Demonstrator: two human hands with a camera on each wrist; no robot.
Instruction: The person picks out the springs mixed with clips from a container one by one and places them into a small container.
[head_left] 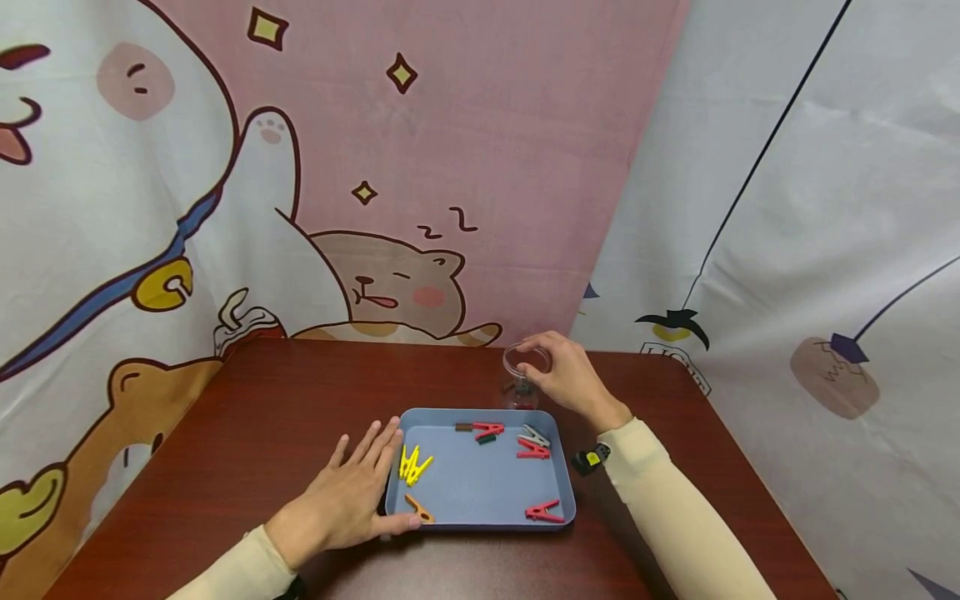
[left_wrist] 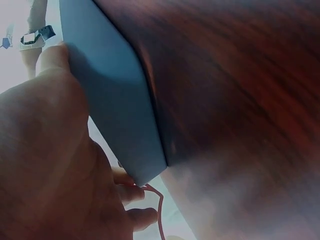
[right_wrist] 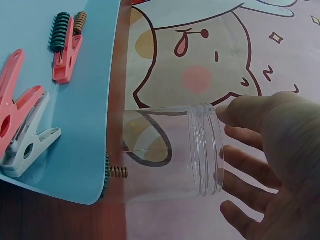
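Observation:
At the tray's back edge my right hand (head_left: pixel 562 375) grips the rim of a clear jar (right_wrist: pixel 170 185), thumb on one side and fingers on the other. Inside the jar, low down, small dark and reddish things show. My left hand (head_left: pixel 341 500) rests on the left side of a blue-grey tray (head_left: pixel 480 492), fingers spread and straight, its thumb along the front edge. On the tray lie yellow clothespins (head_left: pixel 412 467), an orange clothespin (head_left: pixel 420 508), several red clothespins (head_left: pixel 543 511) and a grey clothespin (head_left: pixel 536 435). A brown spring (head_left: pixel 464 427) and a dark green spring (head_left: pixel 487 439) lie near the back.
The brown wooden table (head_left: pixel 300 417) runs back to a cartoon-printed cloth (head_left: pixel 525 167) hanging behind it. More of that cloth hangs along the sides. A dark wrist strap (head_left: pixel 591 458) hangs by the right sleeve.

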